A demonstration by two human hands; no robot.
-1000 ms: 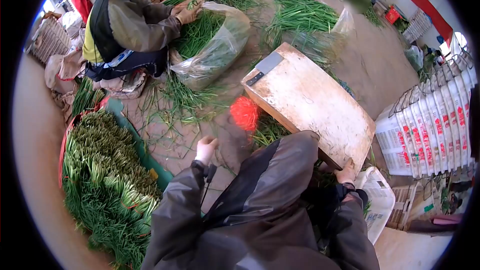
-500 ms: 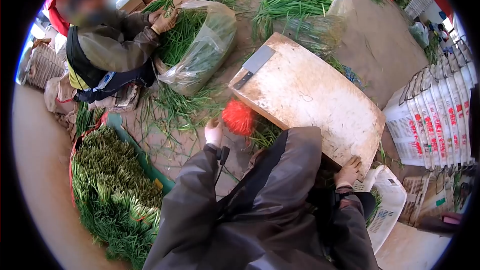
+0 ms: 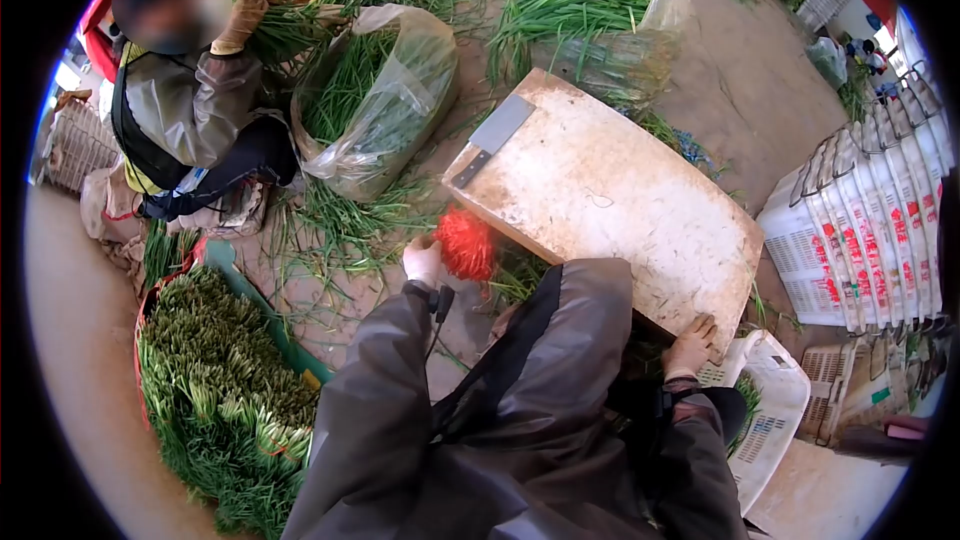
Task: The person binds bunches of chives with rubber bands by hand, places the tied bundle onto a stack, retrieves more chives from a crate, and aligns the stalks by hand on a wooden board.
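My left hand (image 3: 422,260) is at the left edge of a bunch of red plastic string (image 3: 467,243), its fingers closed at the strands. The red bunch hangs beside the near left edge of a worn, light-coloured board (image 3: 620,195). My right hand (image 3: 690,346) lies open on the board's near right corner, fingers spread over the edge. A cleaver (image 3: 495,137) with a dark handle rests flat at the board's far left end. Under my right forearm, a white plastic basket (image 3: 785,390) holds some greens, partly hidden.
Bundled green stalks (image 3: 225,360) are piled on my left. Ahead, a co-worker (image 3: 185,100) sits by a clear plastic bag (image 3: 410,100) of greens. Another heap of greens (image 3: 575,0) lies beyond the board. Stacked white crates (image 3: 850,230) stand at right.
My left hand has closed up to the red string. My right hand stays on the board. The co-worker's hand has risen from the bag with a bunch of greens. The view has shifted slightly.
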